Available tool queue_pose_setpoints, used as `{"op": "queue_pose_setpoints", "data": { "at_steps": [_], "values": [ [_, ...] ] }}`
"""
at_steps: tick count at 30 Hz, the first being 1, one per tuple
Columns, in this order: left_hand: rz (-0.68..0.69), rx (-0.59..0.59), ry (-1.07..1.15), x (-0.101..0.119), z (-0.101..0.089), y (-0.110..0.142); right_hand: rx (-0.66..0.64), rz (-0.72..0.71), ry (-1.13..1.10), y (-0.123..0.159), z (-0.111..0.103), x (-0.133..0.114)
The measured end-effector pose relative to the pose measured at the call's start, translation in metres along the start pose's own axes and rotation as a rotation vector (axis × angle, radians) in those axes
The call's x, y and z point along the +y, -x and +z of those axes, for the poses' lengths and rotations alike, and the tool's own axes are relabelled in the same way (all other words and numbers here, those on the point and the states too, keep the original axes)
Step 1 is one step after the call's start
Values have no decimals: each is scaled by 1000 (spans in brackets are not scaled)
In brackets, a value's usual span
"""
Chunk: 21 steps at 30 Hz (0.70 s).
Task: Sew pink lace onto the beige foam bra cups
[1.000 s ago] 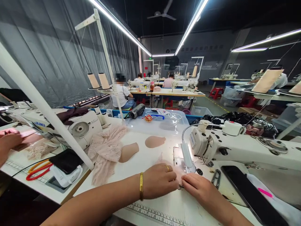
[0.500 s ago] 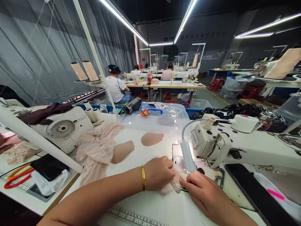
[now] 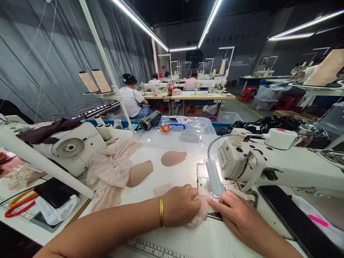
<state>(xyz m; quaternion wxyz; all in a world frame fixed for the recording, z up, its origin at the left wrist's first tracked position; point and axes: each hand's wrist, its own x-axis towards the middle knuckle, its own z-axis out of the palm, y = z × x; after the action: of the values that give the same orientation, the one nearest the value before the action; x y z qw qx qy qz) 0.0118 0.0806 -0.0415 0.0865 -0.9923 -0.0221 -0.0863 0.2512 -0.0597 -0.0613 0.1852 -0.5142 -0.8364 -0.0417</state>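
In the head view my left hand [image 3: 180, 207], with a gold bangle and a ring, is closed on a piece of pale pink lace fabric [image 3: 197, 219]. The lace shows below the knuckles, and a sheer flap lies beyond the wrist. My right hand [image 3: 233, 211] pinches the fabric's right side, its index fingertip on the cloth; the thumb is largely hidden. Both hands are just in front of the sewing machine [image 3: 231, 159], beside its metal plate [image 3: 204, 184]. A small lamp [image 3: 214, 178] hangs over the plate and hides the needle area.
Two beige cut pieces, one a rounded cup shape [image 3: 173, 158], lie beyond my left hand near a heap of lace [image 3: 111, 168]. A black phone [image 3: 292, 218] lies at right. A thread stand pole [image 3: 51, 161] crosses the left side. A clear plastic lid [image 3: 180, 134] is behind the table.
The view has shifted, so the machine and table sit differently. The lace has moved between my hands; more of it now shows below and left of my left hand. Both hands stay near the plate.
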Motion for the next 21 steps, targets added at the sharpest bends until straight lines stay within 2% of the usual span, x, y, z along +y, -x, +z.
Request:
{"op": "queue_pose_setpoints", "data": {
  "at_steps": [5,9,14,21],
  "values": [
    [126,167,44,4,13,-5,2,-35,-27,2,-3,-1],
    [79,142,100,3,15,-9,-7,-96,-90,2,-5,-5],
    [58,135,88,5,8,-9,-78,-93,-140,1,-10,-11],
    [67,137,149,7,3,-7,-94,-94,-250,2,-15,-13]
  ]
}}
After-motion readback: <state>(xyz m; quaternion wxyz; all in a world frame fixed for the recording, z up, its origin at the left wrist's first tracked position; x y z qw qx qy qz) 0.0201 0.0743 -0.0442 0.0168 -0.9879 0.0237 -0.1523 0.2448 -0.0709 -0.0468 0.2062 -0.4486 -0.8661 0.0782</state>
